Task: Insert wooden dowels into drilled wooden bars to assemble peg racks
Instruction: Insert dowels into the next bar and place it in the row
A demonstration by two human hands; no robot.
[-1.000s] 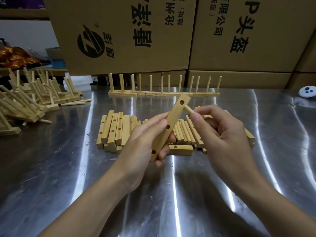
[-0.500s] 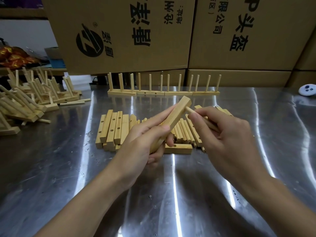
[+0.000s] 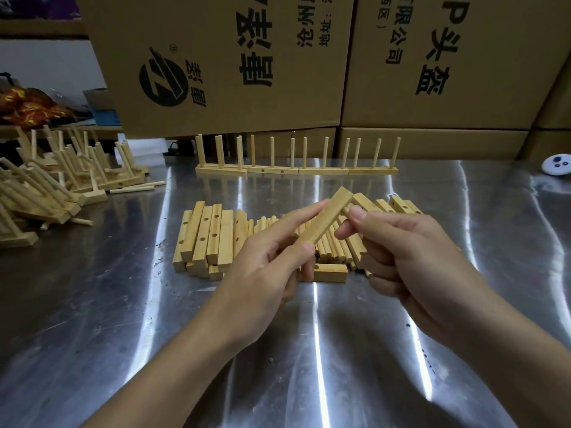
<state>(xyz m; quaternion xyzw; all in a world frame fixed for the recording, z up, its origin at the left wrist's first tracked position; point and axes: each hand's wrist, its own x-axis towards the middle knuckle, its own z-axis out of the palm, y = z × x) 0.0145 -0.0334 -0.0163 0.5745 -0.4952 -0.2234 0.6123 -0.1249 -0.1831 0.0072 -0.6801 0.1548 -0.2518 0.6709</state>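
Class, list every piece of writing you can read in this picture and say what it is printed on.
"P头盔": right cardboard box, printed sideways.
"公司": same box, smaller.
"沧州": left cardboard box, sideways.
"地址:": same box, beside it.
Large characters and logo lettering on the left cardboard box: cannot be read with certainty.

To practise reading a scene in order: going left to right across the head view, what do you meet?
A heap of finished racks → stack of drilled bars → left hand gripping a bar → right hand pinching a dowel → white round object.
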